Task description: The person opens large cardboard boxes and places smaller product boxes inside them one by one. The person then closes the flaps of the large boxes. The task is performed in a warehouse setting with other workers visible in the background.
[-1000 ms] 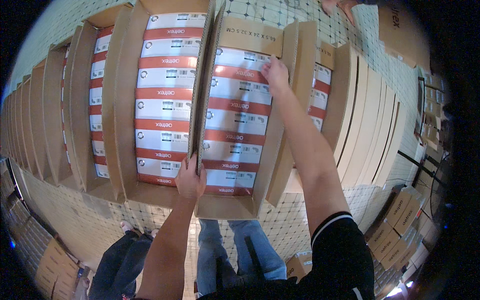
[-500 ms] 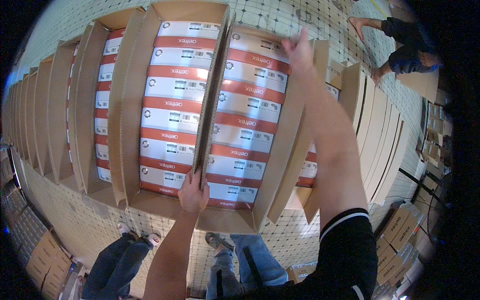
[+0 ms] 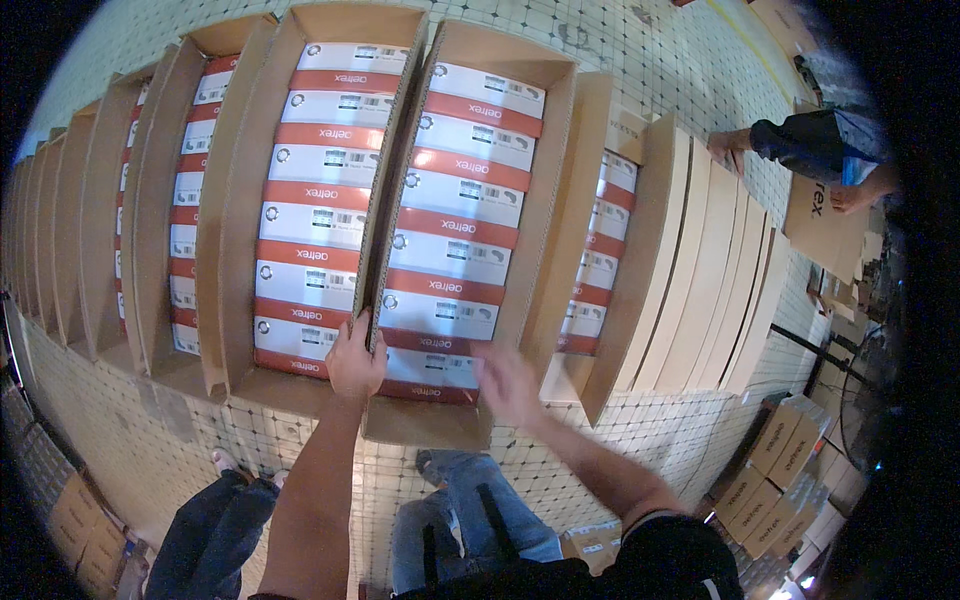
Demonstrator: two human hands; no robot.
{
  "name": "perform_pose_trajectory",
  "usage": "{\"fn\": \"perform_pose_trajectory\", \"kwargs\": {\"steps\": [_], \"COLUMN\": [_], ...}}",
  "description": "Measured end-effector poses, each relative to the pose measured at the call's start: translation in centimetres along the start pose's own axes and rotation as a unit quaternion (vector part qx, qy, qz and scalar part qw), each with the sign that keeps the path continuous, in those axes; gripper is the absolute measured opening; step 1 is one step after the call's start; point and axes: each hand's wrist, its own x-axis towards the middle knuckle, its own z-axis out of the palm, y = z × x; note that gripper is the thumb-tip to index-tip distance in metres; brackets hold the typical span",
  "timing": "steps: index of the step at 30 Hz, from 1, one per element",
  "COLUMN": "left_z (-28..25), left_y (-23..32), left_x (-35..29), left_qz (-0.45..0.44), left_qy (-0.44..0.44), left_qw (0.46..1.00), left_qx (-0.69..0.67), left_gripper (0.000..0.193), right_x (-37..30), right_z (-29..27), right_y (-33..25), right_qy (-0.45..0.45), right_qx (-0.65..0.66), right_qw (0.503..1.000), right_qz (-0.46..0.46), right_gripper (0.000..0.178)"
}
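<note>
A long open carton [image 3: 425, 422] lies before me with its flaps raised. Inside it, white-and-red shoe boxes [image 3: 455, 255] stand in one row. My left hand [image 3: 356, 362] is closed on the upright cardboard flaps where this carton meets the open carton on its left [image 3: 238, 320], which holds a similar row. My right hand [image 3: 510, 385], smeared by motion, is over the near right end of the carton, beside the last shoe box. Whether its fingers touch the cardboard cannot be told.
More open cartons [image 3: 100, 230] run off to the left, and another partly filled one [image 3: 600, 255] stands to the right. Beyond it are closed cartons [image 3: 690, 270]. One person [image 3: 205, 535] stands at lower left; another [image 3: 800, 145] is at upper right. Stacked cartons [image 3: 765, 480] fill the lower right.
My right hand has come back from the carton's far right corner to its near right end. My left hand keeps its grip on the flaps. The view has shifted slightly.
</note>
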Motion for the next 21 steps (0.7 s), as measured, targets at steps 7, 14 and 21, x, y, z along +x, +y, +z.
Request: {"fn": "perform_pose_trajectory", "kwargs": {"steps": [7,14,21], "left_z": [0.9,1.2,10.8], "left_y": [-0.2,3.1,11.7], "left_x": [-0.7,-4.6,-24.9], "left_qz": [0.035,0.061,0.191], "left_qy": [0.049,0.156,0.025], "left_qw": [0.998,0.982,0.969], "left_qx": [0.006,0.086,-0.155], "left_gripper": [0.046,0.05,0.039], "right_x": [-24.8,-29.9,-32.2], "right_z": [-0.4,-8.4,-9.4], "right_y": [2.6,10.5,12.6], "right_qy": [-0.023,0.069,0.067], "right_qx": [0.03,-0.128,-0.107], "right_qw": [0.964,0.963,0.955], "right_qz": [0.262,0.229,0.268], "right_gripper": [0.034,0.052,0.062]}}
